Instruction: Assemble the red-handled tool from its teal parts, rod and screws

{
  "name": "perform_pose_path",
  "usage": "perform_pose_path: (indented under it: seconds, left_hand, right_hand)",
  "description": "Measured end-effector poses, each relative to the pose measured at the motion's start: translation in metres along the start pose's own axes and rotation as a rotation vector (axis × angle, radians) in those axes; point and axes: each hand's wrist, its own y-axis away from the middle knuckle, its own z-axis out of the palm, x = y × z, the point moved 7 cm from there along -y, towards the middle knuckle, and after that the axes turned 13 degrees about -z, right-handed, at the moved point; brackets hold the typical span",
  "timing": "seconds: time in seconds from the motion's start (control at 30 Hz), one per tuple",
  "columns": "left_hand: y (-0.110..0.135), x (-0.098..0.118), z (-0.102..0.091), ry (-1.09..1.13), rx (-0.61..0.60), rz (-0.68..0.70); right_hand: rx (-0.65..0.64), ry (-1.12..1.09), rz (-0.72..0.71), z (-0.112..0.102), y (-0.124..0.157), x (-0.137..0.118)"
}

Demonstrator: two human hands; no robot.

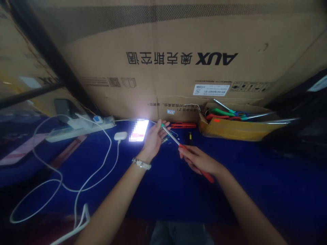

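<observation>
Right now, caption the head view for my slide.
Right hand holds a red-handled tool, its green end at the left hand, over a blue surface.

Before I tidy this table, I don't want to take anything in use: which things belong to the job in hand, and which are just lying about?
In the job, it seems:
red-handled rod in the right hand, its green end at the left hand
box of similar tools, probably

Lying about, likely:
lit screen
white case
power strip
</observation>
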Motion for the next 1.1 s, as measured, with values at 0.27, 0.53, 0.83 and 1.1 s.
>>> perform_pose_path:
  seconds: [0.27,0.53,0.83,1.1]
  left_hand:
    - [-0.002,-0.006,0.003,-0.076,0.036,0.064]
    - [-0.002,-0.008,0.001,0.106,0.197,0.074]
    - [-0.009,0.045,-0.036,0.252,0.255,0.211]
    - [-0.021,0.028,-0.037,-0.545,0.187,0.202]
  right_hand:
    - [-0.059,-0.174,0.102,0.016,0.002,0.004]
    - [0.010,0.126,0.015,0.019,-0.009,-0.003]
    - [-0.101,-0.206,0.178,0.027,0.015,-0.001]
    - [0.054,-0.209,0.090,0.011,0.011,0.004]
